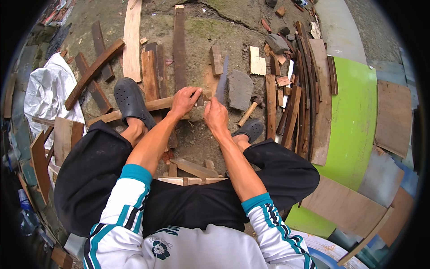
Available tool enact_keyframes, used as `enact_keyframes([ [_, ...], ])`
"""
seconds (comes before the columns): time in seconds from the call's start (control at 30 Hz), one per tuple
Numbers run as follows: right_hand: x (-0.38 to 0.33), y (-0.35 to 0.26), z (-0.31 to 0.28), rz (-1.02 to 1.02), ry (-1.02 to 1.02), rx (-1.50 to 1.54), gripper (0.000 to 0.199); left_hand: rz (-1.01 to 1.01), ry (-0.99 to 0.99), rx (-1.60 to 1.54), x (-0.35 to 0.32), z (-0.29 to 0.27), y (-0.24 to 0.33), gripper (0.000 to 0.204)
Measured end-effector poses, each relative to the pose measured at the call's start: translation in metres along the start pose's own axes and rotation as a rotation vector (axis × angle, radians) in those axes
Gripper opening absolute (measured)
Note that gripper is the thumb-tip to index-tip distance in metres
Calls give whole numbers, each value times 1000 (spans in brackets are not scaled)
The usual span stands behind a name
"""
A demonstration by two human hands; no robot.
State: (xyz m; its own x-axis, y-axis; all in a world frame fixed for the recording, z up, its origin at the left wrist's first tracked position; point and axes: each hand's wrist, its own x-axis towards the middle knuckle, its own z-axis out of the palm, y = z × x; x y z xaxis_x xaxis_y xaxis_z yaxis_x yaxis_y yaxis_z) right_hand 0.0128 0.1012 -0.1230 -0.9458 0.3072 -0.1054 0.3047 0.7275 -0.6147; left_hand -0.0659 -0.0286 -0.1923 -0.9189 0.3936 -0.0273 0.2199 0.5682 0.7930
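Observation:
My right hand [216, 115] is closed round the handle end of a hand saw, whose blade [222, 80] points away from me. The handle itself is hidden in the fist. Beside it on the left, my left hand [182, 102] grips a long wooden strip [157, 104] near its right end. The strip lies across the ground, slanting down to the left past my left clog [130, 101]. The saw blade stands just right of the strip's end; whether they touch I cannot tell. Sawdust [209, 80] is scattered beyond my hands.
Right of the saw lie a grey stone slab [240, 89] and a hammer [248, 112], near my right clog [249, 129]. Dark wooden strips [304, 89] are piled farther right, beside a green board [351, 121]. Several planks [132, 40] and a white sack [51, 89] lie left.

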Motion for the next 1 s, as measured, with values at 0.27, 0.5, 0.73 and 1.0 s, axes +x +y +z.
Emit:
enact_keyframes([
  [0.27,7,-4,10,-41,28,38,15,-1,-8,-11,-1,1,0,35],
  [0.5,-2,5,8,-77,-78,-20,13,-15,-17,6,0,0,-1,37],
  [0.73,-13,10,-5,175,40,91,22,-32,46,-33,-4,1,1,36],
  [1.0,-44,67,14,325,104,274,32,-108,243,-73,-23,-5,-7,35],
])
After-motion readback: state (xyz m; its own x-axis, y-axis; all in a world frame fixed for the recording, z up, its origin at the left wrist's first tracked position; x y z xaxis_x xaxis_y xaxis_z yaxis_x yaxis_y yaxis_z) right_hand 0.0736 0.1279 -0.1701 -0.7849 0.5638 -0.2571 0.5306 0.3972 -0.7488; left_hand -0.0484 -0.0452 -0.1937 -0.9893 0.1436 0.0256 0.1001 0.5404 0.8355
